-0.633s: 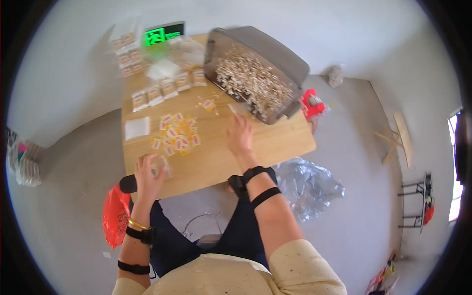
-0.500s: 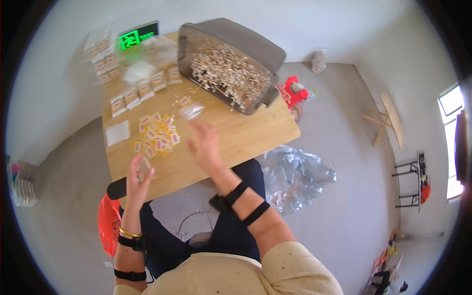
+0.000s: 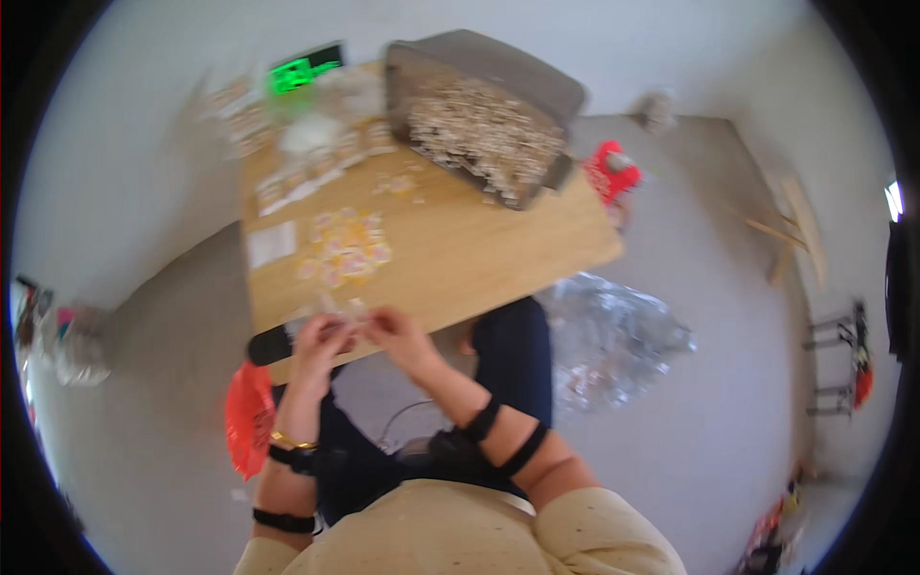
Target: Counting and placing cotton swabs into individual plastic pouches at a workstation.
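Note:
Both hands meet over the near left edge of the wooden table [image 3: 498,251]. A small clear plastic bag [image 3: 337,309], smeared by motion, is between them. My left hand [image 3: 318,353] is closed on its left side, and my right hand [image 3: 401,339] pinches its other side with the fingertips. What the bag contains is too blurred to tell. Just beyond the hands lies a loose heap of small yellow and white printed cards [image 3: 347,247]. Left of the heap rests a white square sheet [image 3: 272,244].
A grey translucent bin [image 3: 479,50], tipped toward me, holds a mass of short pale sticks [image 3: 479,129]. Filled small packets [image 3: 302,177] line the table's far left, near a green lit sign [image 3: 305,72]. Red bags and silvery plastic sheeting [image 3: 613,340] lie beside the table.
My right hand has come back from the table's middle to meet the left. The clear packet near it has left that spot. The whole view has shifted, and the scene sits further right.

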Demonstrator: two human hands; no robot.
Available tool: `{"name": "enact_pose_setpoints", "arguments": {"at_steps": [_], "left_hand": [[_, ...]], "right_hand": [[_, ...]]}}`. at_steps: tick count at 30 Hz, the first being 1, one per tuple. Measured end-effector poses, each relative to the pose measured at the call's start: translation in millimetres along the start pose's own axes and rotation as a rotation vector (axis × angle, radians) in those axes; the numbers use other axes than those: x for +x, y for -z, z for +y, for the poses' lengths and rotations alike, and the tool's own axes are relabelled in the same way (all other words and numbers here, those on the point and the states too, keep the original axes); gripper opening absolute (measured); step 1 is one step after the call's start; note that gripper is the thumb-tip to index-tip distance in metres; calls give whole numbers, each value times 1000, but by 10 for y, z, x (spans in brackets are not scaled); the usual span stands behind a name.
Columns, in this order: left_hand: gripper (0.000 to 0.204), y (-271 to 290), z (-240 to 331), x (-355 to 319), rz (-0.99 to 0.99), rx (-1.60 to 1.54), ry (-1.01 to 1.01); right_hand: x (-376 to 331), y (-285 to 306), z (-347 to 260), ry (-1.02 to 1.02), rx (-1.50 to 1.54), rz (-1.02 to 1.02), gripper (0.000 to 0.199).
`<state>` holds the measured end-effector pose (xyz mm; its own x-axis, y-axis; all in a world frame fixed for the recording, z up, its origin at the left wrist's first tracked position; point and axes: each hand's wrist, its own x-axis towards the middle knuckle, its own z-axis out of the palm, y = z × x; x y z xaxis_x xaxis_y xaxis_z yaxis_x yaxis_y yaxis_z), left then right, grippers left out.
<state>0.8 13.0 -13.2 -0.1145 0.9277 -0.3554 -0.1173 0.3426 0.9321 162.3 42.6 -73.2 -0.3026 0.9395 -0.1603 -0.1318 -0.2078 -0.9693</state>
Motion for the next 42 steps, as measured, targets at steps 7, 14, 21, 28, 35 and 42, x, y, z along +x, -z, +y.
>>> {"name": "enact_pose_setpoints", "arguments": {"at_steps": [7, 14, 21, 28, 35, 42], "left_hand": [[26, 159, 193, -104, 10, -97, 23], [23, 275, 232, -148, -34, -99, -49], [22, 481, 196, -190, -61, -284, 234], [24, 627, -116, -255, 278, -259, -62], [25, 717, 74, -178, 479, 95, -191], [22, 1016, 131, -48, 509, -118, -228]], "right_hand": [[-81, -19, -465, -111, 208, -46, 16], [-35, 27, -547, -103, 153, -109, 17], [-14, -105, -531, -48, 92, -138, 14], [-39, -322, -587, 65, -340, -244, 9], [206, -526, -722, 96, -397, -199, 8], [262, -745, -785, 134, -490, -305, 8]]}}
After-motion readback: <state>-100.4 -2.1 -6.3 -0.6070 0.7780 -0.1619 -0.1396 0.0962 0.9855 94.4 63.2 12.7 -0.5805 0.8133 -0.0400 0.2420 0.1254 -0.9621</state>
